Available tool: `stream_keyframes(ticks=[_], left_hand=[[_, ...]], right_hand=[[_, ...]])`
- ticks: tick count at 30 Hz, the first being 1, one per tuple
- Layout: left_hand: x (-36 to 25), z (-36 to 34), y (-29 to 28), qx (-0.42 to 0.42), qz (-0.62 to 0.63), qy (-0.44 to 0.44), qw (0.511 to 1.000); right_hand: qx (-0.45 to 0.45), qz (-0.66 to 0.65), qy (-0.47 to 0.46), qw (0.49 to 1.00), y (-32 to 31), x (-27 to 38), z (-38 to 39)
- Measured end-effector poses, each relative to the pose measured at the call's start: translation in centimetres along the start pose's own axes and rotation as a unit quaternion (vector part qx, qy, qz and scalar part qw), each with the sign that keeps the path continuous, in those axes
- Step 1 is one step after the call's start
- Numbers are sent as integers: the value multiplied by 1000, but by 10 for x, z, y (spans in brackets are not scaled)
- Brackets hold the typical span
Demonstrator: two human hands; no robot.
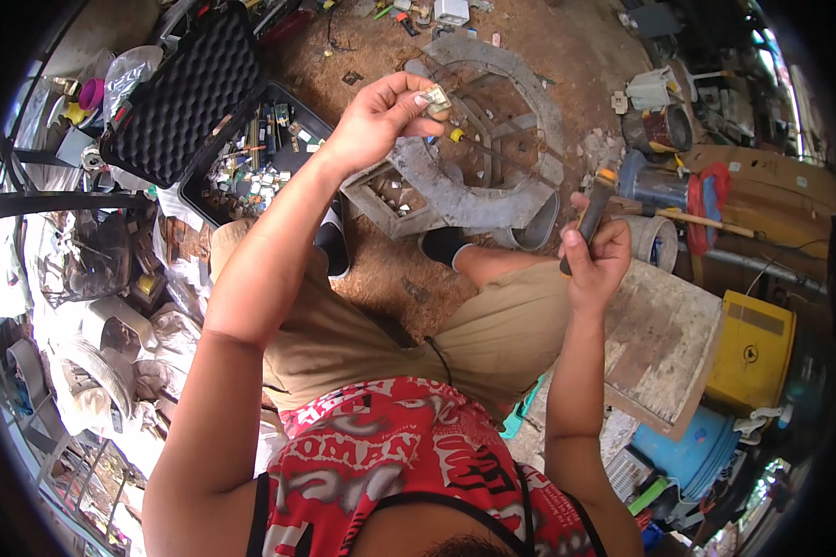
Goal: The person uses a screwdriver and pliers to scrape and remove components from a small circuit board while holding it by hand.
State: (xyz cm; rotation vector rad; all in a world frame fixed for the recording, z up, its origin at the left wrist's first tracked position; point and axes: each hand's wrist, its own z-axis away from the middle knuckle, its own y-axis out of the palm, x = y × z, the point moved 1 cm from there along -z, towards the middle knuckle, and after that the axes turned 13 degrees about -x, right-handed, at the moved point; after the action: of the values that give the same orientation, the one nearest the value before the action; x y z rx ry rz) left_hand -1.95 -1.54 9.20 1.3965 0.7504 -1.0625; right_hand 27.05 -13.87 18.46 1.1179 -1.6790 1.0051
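Note:
My left hand (385,116) is raised over the far middle, thumb and fingers pinching a small flat pale piece (437,99) with greenish-gold patches. Its exact kind is too small to make out. Just below those fingertips is a long thin tool (460,136) with a yellow part and a dark shaft, over a grey ring-shaped frame (529,200); whether my fingers touch it, I cannot tell. On the right, above my knee, my right hand (599,255) is closed around a dark, bar-shaped tool handle (592,215) with an orange end, tilted upward.
An open black case (188,190) with a foam-lined lid (190,97) holds many small parts at the left. Right of my knee lie a worn pale board (664,339), a yellow box (751,353) and a blue bucket (683,450). Rusty cans (658,130) and scrap stand farther off.

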Motion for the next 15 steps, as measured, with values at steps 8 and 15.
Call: stream_keyframes(ticks=[8,15], left_hand=[[9,-5,1,-70,-49,71,994],[3,0,-3,-115,-209,166,957]], right_hand=[[-42,-332,383,861,14,-56,42],[20,-198,451,870,34,-20,44]])
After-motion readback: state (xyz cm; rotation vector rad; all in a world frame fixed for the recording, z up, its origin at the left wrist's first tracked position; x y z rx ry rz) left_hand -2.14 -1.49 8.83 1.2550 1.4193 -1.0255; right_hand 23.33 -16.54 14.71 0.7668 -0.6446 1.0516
